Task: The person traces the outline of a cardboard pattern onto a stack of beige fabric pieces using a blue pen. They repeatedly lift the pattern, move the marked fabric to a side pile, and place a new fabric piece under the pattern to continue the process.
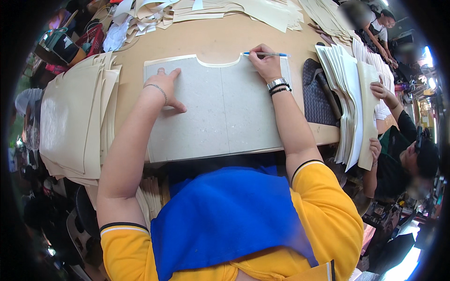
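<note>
A grey flat pattern board (pixel 201 112) with a curved notch in its far edge lies on the table in front of me. Cream sheet material (pixel 168 59) shows as a thin border past the board's far edge. My left hand (pixel 165 89) presses on the board's left part, fingers spread. In my right hand (pixel 265 63) is a blue pen (pixel 272 54), pinched between the fingers. Its tip is at the far edge, just right of the notch.
Stacked cream sheets (pixel 70 117) stand at the left, with more cut pieces (pixel 211 10) along the back. On the right lie a dark textured mat (pixel 316 89) and a hammer-like tool (pixel 328 89). Beyond them, a co-worker's hands (pixel 378 91) hold a sheet beside a pile of sheets (pixel 344 93).
</note>
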